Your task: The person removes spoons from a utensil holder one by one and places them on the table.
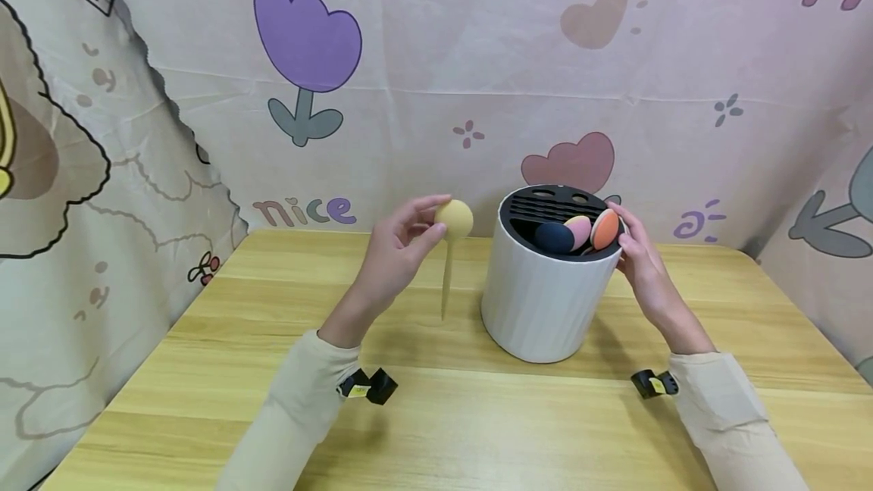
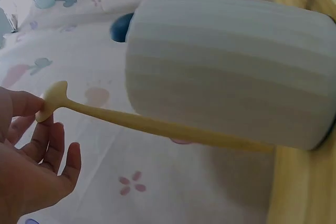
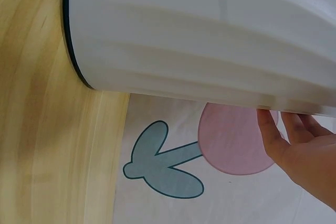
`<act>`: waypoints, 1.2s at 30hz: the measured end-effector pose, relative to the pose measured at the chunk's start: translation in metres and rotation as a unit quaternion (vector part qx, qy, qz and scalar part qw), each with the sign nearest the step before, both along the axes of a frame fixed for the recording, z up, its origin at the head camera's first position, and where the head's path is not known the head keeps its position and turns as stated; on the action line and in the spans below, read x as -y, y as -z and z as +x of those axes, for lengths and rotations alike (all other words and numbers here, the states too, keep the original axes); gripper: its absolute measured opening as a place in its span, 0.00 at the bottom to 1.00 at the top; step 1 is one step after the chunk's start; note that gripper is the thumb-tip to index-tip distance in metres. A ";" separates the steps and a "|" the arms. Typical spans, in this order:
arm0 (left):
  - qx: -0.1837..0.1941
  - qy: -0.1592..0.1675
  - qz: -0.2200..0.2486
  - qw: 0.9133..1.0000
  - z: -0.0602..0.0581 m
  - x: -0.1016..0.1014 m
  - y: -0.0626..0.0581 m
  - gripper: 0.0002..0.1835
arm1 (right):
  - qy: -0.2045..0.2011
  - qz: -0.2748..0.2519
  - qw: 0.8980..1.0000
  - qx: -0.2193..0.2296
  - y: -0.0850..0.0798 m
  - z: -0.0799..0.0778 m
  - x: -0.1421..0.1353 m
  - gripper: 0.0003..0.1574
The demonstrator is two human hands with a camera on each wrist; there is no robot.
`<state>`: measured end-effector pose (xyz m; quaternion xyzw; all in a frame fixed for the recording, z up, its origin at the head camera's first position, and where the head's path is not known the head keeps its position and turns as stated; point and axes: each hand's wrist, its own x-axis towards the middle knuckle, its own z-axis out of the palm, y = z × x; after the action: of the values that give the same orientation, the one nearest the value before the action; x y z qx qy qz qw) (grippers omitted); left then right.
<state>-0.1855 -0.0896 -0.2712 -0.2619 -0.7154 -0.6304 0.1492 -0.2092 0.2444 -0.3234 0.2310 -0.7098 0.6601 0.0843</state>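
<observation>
The left forearm extends from the near left, with the wrist angled up and inward. The left hand (image 1: 395, 252) pinches the bowl of the yellow spoon (image 1: 455, 218) between thumb and fingers. The spoon is left of the utensil holder (image 1: 542, 309), bowl up and handle down; whether its tip meets the wooden table (image 1: 505, 430) cannot be told.

The right forearm extends from the near right. The right hand (image 1: 644, 271) rests on the holder's right side at the rim, fingers apart and fingertips touching the wall. The holder stands upright on the table.

Count: one spoon in hand; one white ribbed holder with one black slotted insert (image 1: 561, 194); three utensil heads visible in the insert's near part: navy head (image 1: 554, 238), pink head (image 1: 578, 229) and orange head (image 1: 604, 230), left to right; two cream sleeves (image 1: 300, 392), each with a black wrist camera (image 1: 380, 386).
</observation>
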 end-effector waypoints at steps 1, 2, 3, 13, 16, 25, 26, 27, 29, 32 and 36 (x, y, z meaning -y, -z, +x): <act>0.004 -0.006 -0.006 1.000 0.000 0.001 0.003 0.18 | 0.000 -0.001 1.000 0.000 0.000 0.000 0.000 0.36; 0.008 -0.012 -0.010 1.000 0.000 0.002 0.005 0.18 | 0.001 -0.001 1.000 0.000 0.000 0.000 0.000 0.36; 0.015 -0.019 -0.014 1.000 0.000 0.003 0.007 0.18 | 0.001 -0.001 1.000 0.001 0.000 0.000 0.000 0.36; 0.123 -0.063 -0.053 0.989 -0.001 0.015 0.024 0.19 | 0.004 0.000 1.000 0.009 -0.001 0.001 0.000 0.37; 0.142 -0.058 -0.061 0.986 -0.001 0.019 0.030 0.21 | 0.003 0.003 1.000 0.009 -0.001 0.001 0.000 0.37; 0.170 -0.037 -0.069 0.982 -0.003 0.026 0.049 0.23 | -0.001 -0.001 1.000 0.009 -0.001 0.000 -0.001 0.37; 0.174 -0.037 -0.069 0.982 -0.004 0.025 0.052 0.23 | -0.002 -0.003 1.000 0.009 -0.001 0.000 -0.001 0.37; 0.178 -0.038 -0.068 0.981 -0.005 0.024 0.054 0.23 | -0.002 -0.004 1.000 0.009 -0.001 0.000 -0.001 0.37; 0.181 -0.039 -0.072 0.980 -0.007 0.022 0.059 0.23 | -0.002 -0.006 1.000 0.010 -0.001 0.001 -0.001 0.36; 0.176 -0.039 -0.083 0.980 -0.011 0.019 0.065 0.23 | -0.002 -0.008 1.000 0.012 -0.001 0.001 0.000 0.36; 0.167 -0.039 -0.096 0.981 -0.017 0.017 0.074 0.23 | -0.002 -0.005 1.000 0.012 -0.002 0.001 0.000 0.36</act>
<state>-0.2022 -0.1068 -0.3447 -0.1384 -0.7972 -0.5871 0.0260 -0.2079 0.2445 -0.3215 0.2239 -0.7070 0.6665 0.0757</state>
